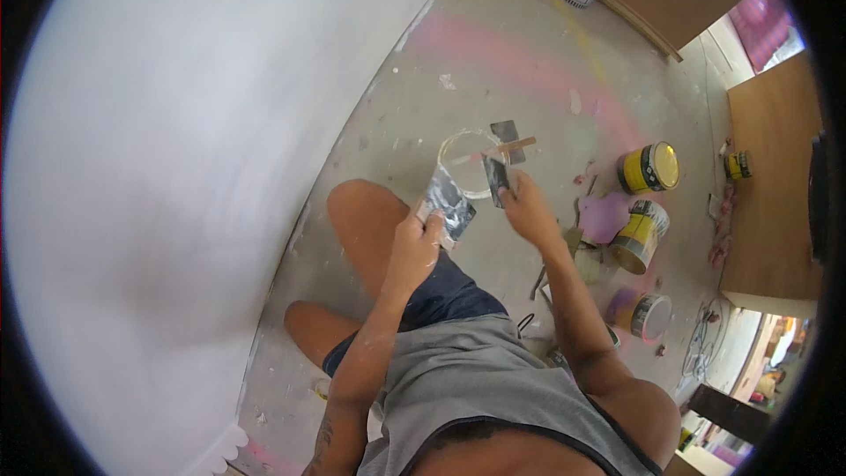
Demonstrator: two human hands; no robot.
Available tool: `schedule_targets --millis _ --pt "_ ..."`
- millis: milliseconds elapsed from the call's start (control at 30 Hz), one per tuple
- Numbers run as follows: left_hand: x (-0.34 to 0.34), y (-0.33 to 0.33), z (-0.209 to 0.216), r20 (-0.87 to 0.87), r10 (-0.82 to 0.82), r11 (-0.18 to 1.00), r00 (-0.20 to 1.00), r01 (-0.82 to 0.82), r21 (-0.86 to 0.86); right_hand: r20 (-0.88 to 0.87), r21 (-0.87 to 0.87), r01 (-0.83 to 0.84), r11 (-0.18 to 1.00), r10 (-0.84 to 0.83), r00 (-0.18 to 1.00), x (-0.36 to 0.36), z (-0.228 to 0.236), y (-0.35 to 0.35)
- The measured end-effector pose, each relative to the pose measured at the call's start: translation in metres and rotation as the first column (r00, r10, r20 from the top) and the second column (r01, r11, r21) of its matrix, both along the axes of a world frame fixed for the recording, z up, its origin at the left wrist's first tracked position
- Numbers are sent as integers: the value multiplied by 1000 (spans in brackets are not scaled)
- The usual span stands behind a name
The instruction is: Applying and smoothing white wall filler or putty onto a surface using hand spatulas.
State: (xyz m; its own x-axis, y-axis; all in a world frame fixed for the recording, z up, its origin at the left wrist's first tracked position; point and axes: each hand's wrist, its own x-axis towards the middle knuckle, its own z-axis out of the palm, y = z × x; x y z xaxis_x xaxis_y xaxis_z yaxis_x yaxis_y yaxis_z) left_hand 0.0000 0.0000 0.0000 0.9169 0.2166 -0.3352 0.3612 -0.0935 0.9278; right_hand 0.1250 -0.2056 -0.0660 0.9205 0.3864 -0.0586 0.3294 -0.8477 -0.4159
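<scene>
The putty knife (496,178) sits gripped in the right hand (527,210), its blade over the rim of a clear plastic bucket (467,163) that stands on the spattered concrete floor (493,62). The left hand (416,242) has its fingers (432,225) closed around a flat metal scraper plate (450,203), held just beside the bucket. A second scraper (508,139) rests across the bucket's far rim. Paint cans (649,167) stand well apart to the right, near a white wall (176,167).
</scene>
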Motion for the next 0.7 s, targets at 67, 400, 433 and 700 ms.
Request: schedule_targets --millis 67,400,433,700 --pt "-22 10 -8 21 196 881 980 -167 -444 -271 434 117 893 6 963 8 -25 -15" --pt "-123 72 -13 -155 758 504 633 -720 -477 -901 309 778 548 -93 424 -2 -45 -44" --pt "-133 76 -17 -157 757 503 634 -719 -480 -900 308 778 548 -96 424 -7 -36 -48" --pt "-189 82 -33 -110 853 386 510 -758 -526 -244 563 164 810 -26 969 26 5 11"
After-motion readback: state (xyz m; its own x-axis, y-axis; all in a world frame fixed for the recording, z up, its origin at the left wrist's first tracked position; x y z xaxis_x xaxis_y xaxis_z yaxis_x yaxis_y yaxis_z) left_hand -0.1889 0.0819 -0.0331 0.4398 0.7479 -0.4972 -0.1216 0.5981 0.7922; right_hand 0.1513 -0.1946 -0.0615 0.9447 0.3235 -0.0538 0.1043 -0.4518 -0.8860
